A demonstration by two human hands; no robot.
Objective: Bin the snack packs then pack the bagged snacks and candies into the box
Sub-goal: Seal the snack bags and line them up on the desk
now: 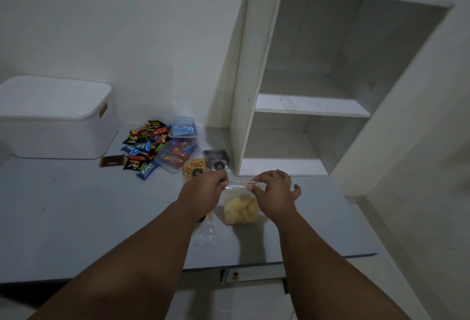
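Note:
A clear zip bag of pale yellow chips [240, 210] stands on the grey table [76, 213] in front of me. My left hand [206, 188] pinches the left end of its top strip, and my right hand [276, 194] pinches the right end. Beyond them lie a bag of orange snacks [194, 167], a dark packet [216, 158], a clear bag of candy bars [176, 155] and a heap of loose candy packs [145, 145]. A white lidded box [54, 116] sits at the back left. An empty clear bag [203, 233] lies under my left wrist.
A white open shelf unit [310, 106] stands at the back right on the table. A small blue packet [183, 127] lies behind the candy heap and a brown bar [112, 160] lies beside the box. A drawer with a knob [236, 277] sits below the table's front edge.

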